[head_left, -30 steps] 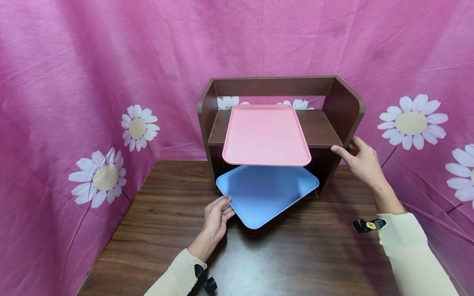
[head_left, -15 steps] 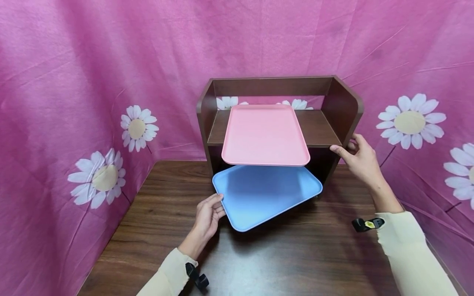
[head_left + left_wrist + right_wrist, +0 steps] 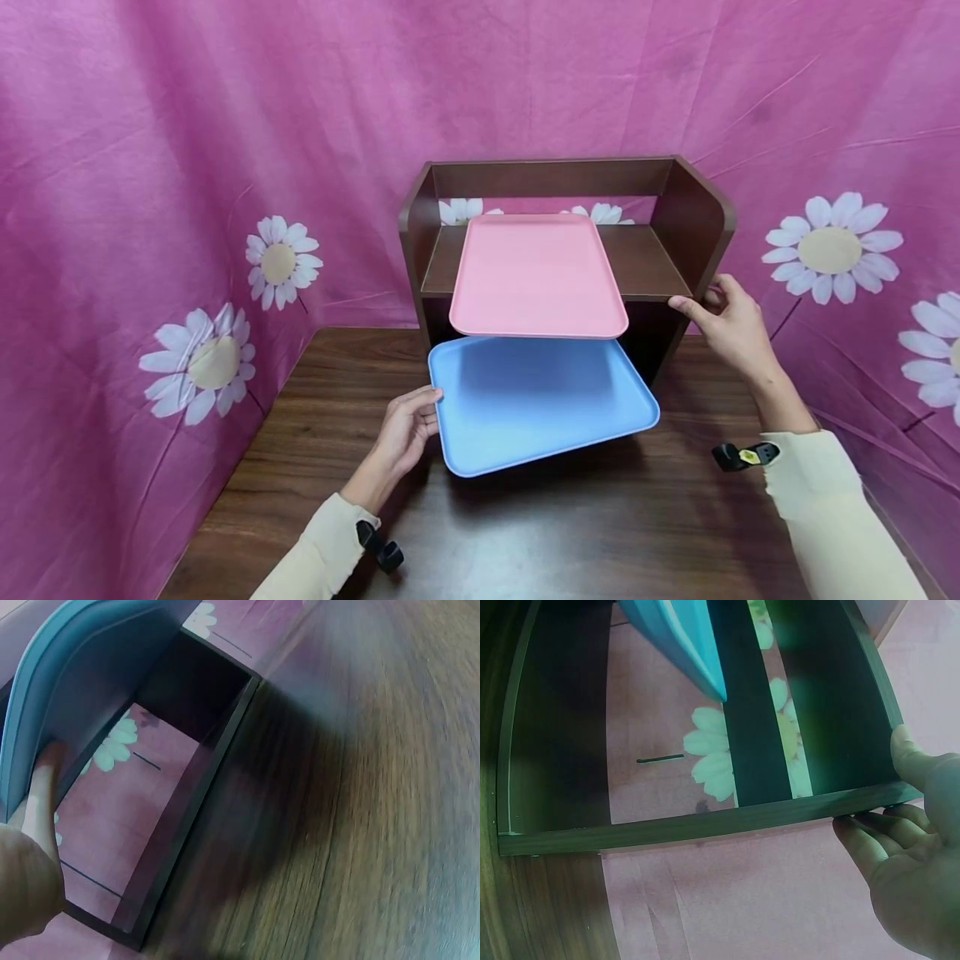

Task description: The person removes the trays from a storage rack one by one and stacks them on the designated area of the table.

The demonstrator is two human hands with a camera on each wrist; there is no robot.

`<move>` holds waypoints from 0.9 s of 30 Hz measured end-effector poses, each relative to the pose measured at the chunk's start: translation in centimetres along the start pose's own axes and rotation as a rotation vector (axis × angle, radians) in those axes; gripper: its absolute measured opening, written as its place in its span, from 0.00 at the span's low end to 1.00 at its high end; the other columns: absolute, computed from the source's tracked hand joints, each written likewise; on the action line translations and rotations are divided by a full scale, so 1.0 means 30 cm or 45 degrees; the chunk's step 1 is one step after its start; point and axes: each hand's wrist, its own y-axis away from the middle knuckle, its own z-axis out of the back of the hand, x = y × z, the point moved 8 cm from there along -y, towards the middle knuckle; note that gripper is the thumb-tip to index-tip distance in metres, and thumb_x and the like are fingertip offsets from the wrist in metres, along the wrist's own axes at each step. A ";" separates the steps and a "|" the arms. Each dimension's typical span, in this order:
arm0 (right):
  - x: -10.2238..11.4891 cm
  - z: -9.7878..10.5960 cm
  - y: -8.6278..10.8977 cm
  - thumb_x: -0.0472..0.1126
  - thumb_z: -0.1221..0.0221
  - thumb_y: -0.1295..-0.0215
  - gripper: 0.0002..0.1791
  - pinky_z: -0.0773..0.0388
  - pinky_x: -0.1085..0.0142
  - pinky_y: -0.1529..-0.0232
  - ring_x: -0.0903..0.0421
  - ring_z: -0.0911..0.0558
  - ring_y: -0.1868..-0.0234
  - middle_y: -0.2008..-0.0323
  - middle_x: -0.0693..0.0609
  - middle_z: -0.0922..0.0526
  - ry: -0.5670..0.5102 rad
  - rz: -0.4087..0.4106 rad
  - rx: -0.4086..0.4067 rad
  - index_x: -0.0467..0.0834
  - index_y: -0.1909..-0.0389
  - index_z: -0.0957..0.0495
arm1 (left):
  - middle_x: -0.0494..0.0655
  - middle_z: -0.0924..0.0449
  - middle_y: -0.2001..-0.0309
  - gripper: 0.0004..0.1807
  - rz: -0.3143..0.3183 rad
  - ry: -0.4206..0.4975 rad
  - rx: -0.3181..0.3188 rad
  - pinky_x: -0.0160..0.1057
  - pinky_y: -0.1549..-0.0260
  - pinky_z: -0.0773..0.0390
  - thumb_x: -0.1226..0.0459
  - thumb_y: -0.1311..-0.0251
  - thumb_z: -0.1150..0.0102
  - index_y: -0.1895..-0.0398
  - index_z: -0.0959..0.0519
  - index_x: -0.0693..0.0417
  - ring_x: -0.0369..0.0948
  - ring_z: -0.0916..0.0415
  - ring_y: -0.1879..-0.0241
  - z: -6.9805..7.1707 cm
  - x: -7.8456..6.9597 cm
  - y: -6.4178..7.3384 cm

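Note:
My left hand (image 3: 399, 435) pinches the left edge of a blue tray (image 3: 540, 408), thumb on top and fingers beneath. The tray juts forward from the lower opening of a dark brown two-level shelf (image 3: 696, 218), angled, with its left end nearer me. A shadow lies under it on the table, and its rear edge is hidden. In the left wrist view, the tray (image 3: 97, 682) stands raised over the wood. My right hand (image 3: 737, 333) grips the shelf's right side, thumb at the front of the middle board, fingers around the outside, as the right wrist view of the hand (image 3: 907, 847) also shows.
A pink tray (image 3: 538, 279) lies on the shelf's middle board, its front overhanging the blue one. The shelf stands toward the back of a dark wood table (image 3: 315, 467). Pink cloth (image 3: 337, 125) with white flowers hangs behind and at both sides.
The blue tray has come forward and swung from a steep diagonal toward level with the shelf front. My left hand moved left with it. The right hand and pink tray stay put.

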 end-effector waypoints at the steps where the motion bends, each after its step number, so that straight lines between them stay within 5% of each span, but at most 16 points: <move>1: -0.002 0.001 0.000 0.53 0.32 0.28 0.34 0.29 0.84 0.66 0.88 0.27 0.57 0.38 0.26 0.19 0.002 -0.003 0.000 0.35 0.33 0.31 | 0.46 0.11 0.74 0.12 0.007 -0.006 0.011 0.35 0.69 0.12 0.74 0.27 0.48 0.66 0.18 0.53 0.39 0.11 0.72 0.000 -0.003 0.000; 15: -0.003 0.007 0.009 0.53 0.31 0.28 0.33 0.28 0.83 0.67 0.83 0.25 0.58 0.39 0.26 0.19 0.002 -0.020 -0.005 0.35 0.35 0.30 | 0.44 0.10 0.72 0.18 0.053 -0.060 0.167 0.34 0.68 0.11 0.74 0.24 0.54 0.65 0.15 0.51 0.37 0.11 0.71 -0.003 -0.026 0.005; 27: -0.006 0.001 0.002 0.53 0.31 0.28 0.31 0.28 0.80 0.68 0.80 0.23 0.60 0.40 0.28 0.17 -0.005 -0.028 0.004 0.38 0.36 0.29 | 0.43 0.09 0.71 0.21 0.086 -0.066 0.338 0.33 0.66 0.11 0.74 0.24 0.57 0.63 0.13 0.52 0.34 0.11 0.69 -0.003 0.006 0.015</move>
